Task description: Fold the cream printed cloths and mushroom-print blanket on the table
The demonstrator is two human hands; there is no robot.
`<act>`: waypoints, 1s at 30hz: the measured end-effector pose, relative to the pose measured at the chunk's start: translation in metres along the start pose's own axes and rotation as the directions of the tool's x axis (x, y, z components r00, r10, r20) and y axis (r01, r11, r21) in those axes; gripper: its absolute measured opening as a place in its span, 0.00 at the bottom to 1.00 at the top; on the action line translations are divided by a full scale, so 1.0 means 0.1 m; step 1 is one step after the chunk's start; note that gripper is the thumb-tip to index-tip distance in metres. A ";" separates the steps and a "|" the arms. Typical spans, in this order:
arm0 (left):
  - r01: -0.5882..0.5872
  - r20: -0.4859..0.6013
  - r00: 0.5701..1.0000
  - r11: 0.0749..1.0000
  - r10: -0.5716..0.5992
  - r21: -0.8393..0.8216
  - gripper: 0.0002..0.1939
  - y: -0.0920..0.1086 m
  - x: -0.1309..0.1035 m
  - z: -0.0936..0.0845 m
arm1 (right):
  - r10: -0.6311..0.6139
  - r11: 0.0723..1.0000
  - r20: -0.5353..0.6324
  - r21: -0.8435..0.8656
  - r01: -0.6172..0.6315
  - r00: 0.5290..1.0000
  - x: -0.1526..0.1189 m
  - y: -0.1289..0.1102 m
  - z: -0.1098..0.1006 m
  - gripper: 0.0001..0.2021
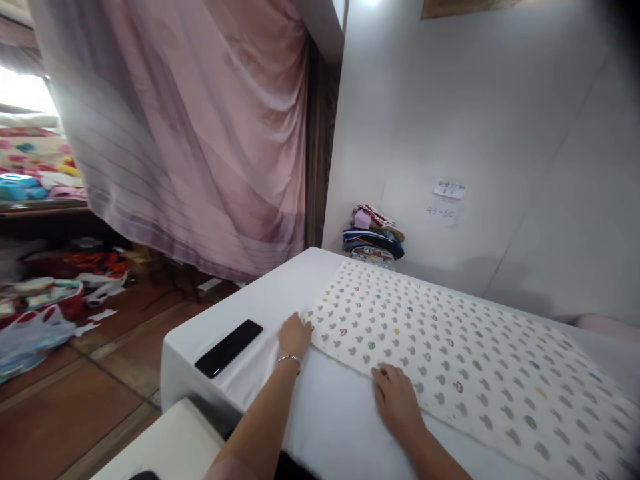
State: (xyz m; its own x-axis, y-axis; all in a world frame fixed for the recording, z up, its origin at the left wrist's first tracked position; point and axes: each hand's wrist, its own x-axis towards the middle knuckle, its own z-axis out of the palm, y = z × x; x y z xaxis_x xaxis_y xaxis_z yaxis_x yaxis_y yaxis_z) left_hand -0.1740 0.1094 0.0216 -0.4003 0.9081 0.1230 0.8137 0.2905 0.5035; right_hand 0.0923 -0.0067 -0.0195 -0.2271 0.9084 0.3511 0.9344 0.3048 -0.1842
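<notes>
A white cloth (400,320) printed with grey mushroom-like shapes and a few coloured ones lies spread flat over the white table. At its near left corner is my left hand (295,335), a bracelet on the wrist, fingers closed on the fabric. Farther right along the near edge, my right hand (397,399) has its fingers curled with thumb and fingertips pinching the border. Both hands rest low on the tabletop, and the undersides of the fingers are hidden.
A black phone (229,348) lies on the white table (280,287) left of my left hand. Folded clothes (374,235) are stacked by the wall, near paper notes (449,189). A pink curtain (215,133) hangs behind. Bags and a red basket (70,303) sit on the tiled floor.
</notes>
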 end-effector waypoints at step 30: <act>-0.500 0.008 0.852 0.818 0.524 -0.285 0.11 0.72 -0.65 0.33 | 0.177 -0.142 0.648 0.762 -0.632 0.741 1.38 -0.36 -0.09 0.11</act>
State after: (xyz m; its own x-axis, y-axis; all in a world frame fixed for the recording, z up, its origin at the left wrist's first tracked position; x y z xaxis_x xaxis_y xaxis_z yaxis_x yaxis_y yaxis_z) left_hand -0.0757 0.0808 0.0217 0.0885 0.9281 0.3616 0.7454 -0.3025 0.5940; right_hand 0.0301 0.1056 0.0440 -0.1805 0.9124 -0.3672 -0.1984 -0.3995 -0.8950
